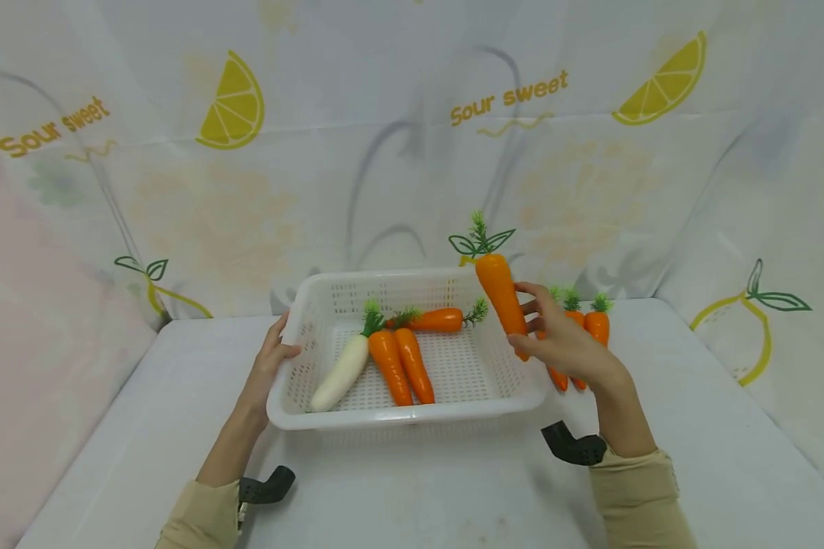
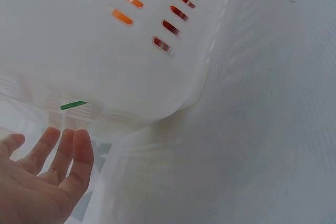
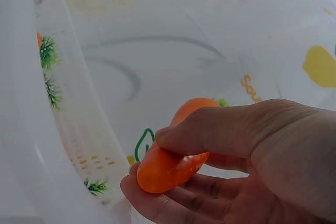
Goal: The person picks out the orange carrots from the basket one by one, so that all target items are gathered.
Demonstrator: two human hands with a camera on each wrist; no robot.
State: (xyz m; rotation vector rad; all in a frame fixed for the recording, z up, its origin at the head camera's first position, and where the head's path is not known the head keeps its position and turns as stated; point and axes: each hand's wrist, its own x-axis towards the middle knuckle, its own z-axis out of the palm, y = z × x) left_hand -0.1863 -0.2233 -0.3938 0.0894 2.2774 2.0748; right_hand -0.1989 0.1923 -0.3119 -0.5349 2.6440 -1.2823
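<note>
- The right hand [image 1: 559, 335] grips a carrot [image 1: 500, 286], its thumb on one side and its fingers on the other.
- That carrot is raised at the basket's right edge, tilted, leafy top up and tip down; in the head view it overlaps the rim.
- The left hand [image 1: 269, 364] lies at the basket's left edge, fingers extended and slightly bent along the outside; whether every fingertip touches the wall I cannot tell.
- The white basket [image 1: 412, 417] sits around the middle of the tabletop [image 1: 728, 427], with slotted walls and a mesh floor.
- Inside, a white radish [image 1: 343, 374] slants with its blunt end at the near left corner and its green top away from the near edge.
- Just beside it, two carrots [image 1: 389, 366] lie next to each other, tips at the near edge.
- Another carrot [image 1: 439, 320] lies crosswise towards the basket's far edge, leaves pointing right.
- Right of the basket, more carrots [image 1: 597, 328] lie together towards the tabletop's far edge, partly hidden by the right hand.
- Behind the far edge hangs a lemon-printed cloth [image 1: 398, 84].
</note>
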